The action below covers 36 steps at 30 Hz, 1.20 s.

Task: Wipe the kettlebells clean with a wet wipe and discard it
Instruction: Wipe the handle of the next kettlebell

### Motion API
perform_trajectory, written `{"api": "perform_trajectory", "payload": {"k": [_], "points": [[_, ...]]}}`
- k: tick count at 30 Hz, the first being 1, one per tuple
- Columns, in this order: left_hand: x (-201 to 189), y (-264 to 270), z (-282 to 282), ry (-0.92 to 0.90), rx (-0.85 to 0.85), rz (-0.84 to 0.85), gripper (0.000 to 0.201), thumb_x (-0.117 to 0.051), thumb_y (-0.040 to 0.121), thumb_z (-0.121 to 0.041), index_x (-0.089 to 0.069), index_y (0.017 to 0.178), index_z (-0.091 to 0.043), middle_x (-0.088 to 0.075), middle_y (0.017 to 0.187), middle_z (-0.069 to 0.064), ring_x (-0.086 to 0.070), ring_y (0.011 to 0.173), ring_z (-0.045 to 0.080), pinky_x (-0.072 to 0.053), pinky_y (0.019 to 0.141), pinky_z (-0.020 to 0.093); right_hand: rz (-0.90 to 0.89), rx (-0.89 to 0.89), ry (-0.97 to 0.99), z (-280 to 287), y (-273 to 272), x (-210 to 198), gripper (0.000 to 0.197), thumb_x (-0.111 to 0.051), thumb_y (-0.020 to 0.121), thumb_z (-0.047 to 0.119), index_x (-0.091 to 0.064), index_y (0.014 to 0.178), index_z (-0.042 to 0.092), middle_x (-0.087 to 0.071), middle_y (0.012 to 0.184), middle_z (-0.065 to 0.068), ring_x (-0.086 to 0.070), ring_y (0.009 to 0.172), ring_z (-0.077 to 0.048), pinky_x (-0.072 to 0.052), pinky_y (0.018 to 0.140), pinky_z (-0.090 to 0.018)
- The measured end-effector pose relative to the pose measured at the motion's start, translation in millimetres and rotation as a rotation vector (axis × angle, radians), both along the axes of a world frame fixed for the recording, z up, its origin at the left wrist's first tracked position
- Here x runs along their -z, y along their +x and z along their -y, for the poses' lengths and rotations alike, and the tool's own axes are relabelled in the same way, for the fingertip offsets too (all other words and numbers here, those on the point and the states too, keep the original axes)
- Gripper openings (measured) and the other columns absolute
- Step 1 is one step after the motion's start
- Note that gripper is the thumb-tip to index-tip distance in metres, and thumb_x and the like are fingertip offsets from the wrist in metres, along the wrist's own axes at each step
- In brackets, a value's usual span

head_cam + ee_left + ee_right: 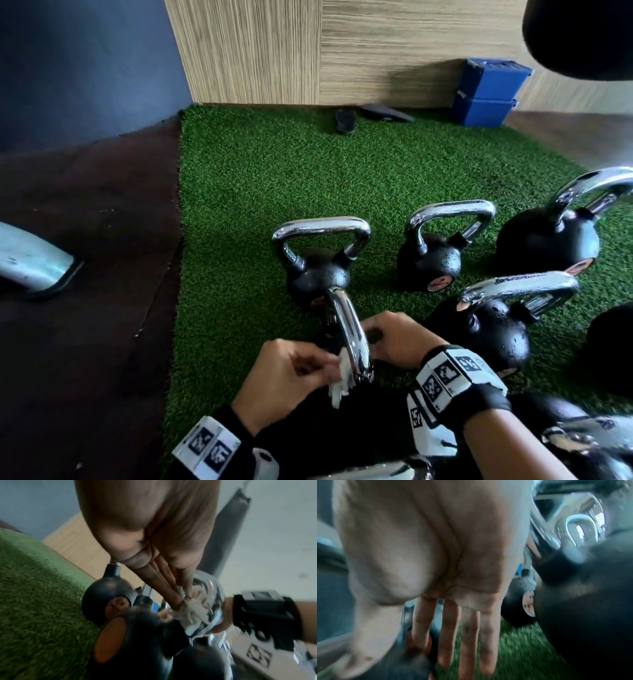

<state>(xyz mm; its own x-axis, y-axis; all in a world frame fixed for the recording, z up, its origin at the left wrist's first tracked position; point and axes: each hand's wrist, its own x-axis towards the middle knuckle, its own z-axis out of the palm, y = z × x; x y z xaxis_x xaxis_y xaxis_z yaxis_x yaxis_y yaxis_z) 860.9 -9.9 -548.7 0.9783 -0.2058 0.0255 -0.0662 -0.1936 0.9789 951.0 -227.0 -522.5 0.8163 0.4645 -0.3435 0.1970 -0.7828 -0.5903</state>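
Observation:
Several black kettlebells with chrome handles stand on green turf (260, 192). The nearest kettlebell shows its handle (350, 330) edge-on between my hands; its black body (130, 635) appears in the left wrist view. My left hand (325, 366) pinches a crumpled white wet wipe (339, 382) against the lower part of that handle. The wipe (190, 613) is pressed on the chrome. My right hand (375, 335) rests on the kettlebell's right side, and its fingers (448, 635) lie straight against the black body.
Other kettlebells stand behind (318, 274), at the middle (428, 262), far right (548, 240) and close right (495, 330). Blue boxes (486, 92) and black slippers (346, 120) lie by the wooden wall. A dark mat (85, 291) borders the turf on the left.

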Motion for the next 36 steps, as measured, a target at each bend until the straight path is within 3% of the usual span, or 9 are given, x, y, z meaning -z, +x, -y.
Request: {"api": "perform_trajectory", "payload": {"k": [5, 8, 12, 17, 23, 26, 29, 32, 36], "points": [[-26.2, 23.1, -22.8, -0.383, -0.185, -0.128, 0.034, -0.089, 0.064, -0.030, -0.081, 0.092, -0.013, -0.077, 0.080, 0.009, -0.072, 0.070, 0.011, -0.058, 0.065, 0.021, 0.286, 0.135, 0.261, 7.7, 9.7, -52.2, 0.034, -0.086, 0.071, 0.032, -0.074, 0.101, 0.043, -0.073, 0.087, 0.019, -0.064, 0.071, 0.007, -0.046, 0.067, -0.008], [-38.6, 33.5, -24.2, -0.555, -0.247, -0.190, 0.033, -0.090, 0.056, -0.031, -0.081, 0.084, -0.016, -0.069, 0.067, 0.002, -0.067, 0.062, 0.007, -0.057, 0.063, 0.020, 0.225, 0.033, 0.559, -9.5, -0.1, -82.4, 0.042, -0.088, 0.065, 0.034, -0.076, 0.105, 0.036, -0.075, 0.094, 0.010, -0.071, 0.076, -0.008, -0.059, 0.069, -0.026], [-51.7, 40.5, -13.3, -0.616, -0.181, -0.223, 0.034, -0.090, 0.057, -0.036, -0.080, 0.083, -0.015, -0.073, 0.076, 0.003, -0.070, 0.070, 0.007, -0.056, 0.065, 0.018, 0.234, -0.042, 0.613, -31.7, -11.8, -97.4, 0.049, -0.087, 0.060, 0.041, -0.076, 0.106, 0.031, -0.075, 0.100, 0.010, -0.074, 0.077, -0.011, -0.060, 0.071, -0.029], [-63.5, 39.7, 1.1, -0.570, -0.249, -0.215, 0.026, -0.084, 0.060, -0.038, -0.080, 0.076, -0.018, -0.076, 0.077, 0.001, -0.072, 0.070, 0.008, -0.056, 0.062, 0.018, 0.277, 0.087, 0.608, -34.3, -13.4, -96.1, 0.034, -0.089, 0.066, 0.028, -0.079, 0.099, 0.028, -0.077, 0.088, 0.007, -0.074, 0.075, -0.016, -0.060, 0.074, -0.045], [-42.4, 29.6, -10.0, 0.015, -0.251, 0.022, 0.025, -0.075, 0.090, -0.032, -0.072, 0.114, -0.029, -0.073, 0.117, -0.013, -0.066, 0.113, 0.002, -0.055, 0.097, 0.035, 0.308, 0.219, 0.556, -20.6, -5.7, -85.2, 0.020, -0.086, 0.073, 0.024, -0.080, 0.092, 0.028, -0.076, 0.080, 0.015, -0.072, 0.073, -0.004, -0.059, 0.071, -0.026], [-5.4, 22.4, -15.3, 0.514, 0.018, -0.001, 0.108, -0.090, 0.069, -0.040, -0.028, 0.156, -0.029, -0.031, 0.157, -0.021, -0.028, 0.144, -0.005, -0.024, 0.122, 0.023, 0.243, 0.294, 0.589, -2.4, 4.1, -69.5, 0.022, -0.085, 0.071, 0.011, -0.080, 0.090, 0.021, -0.078, 0.081, 0.008, -0.074, 0.076, -0.010, -0.058, 0.073, -0.023], [27.9, 17.2, 6.6, 0.521, 0.184, 0.001, 0.156, -0.092, 0.056, -0.057, 0.023, 0.156, -0.028, 0.009, 0.165, -0.017, 0.001, 0.152, 0.000, -0.007, 0.123, 0.016, 0.144, 0.385, 0.578, 7.8, 8.2, -44.5, 0.025, -0.086, 0.067, 0.003, -0.080, 0.085, 0.020, -0.078, 0.079, 0.003, -0.074, 0.076, -0.015, -0.059, 0.076, -0.028], [41.8, 22.2, 36.6, 0.411, 0.050, 0.033, 0.155, -0.089, 0.057, -0.065, 0.022, 0.157, -0.021, -0.016, 0.167, 0.003, -0.020, 0.153, 0.019, -0.027, 0.123, 0.037, 0.096, 0.456, 0.514, 7.9, 9.5, -17.1, 0.025, -0.086, 0.064, 0.003, -0.079, 0.080, 0.021, -0.077, 0.074, 0.002, -0.069, 0.070, -0.013, -0.056, 0.073, -0.030], [42.1, 40.1, 37.7, 0.264, 0.018, 0.194, 0.107, -0.084, 0.066, -0.028, -0.025, 0.155, -0.023, -0.058, 0.138, -0.003, -0.062, 0.121, 0.015, -0.051, 0.102, 0.032, 0.049, 0.492, 0.571, 2.5, 9.5, 3.5, 0.025, -0.088, 0.063, 0.003, -0.077, 0.078, 0.020, -0.077, 0.078, -0.002, -0.074, 0.081, -0.023, -0.058, 0.080, -0.034]]}}
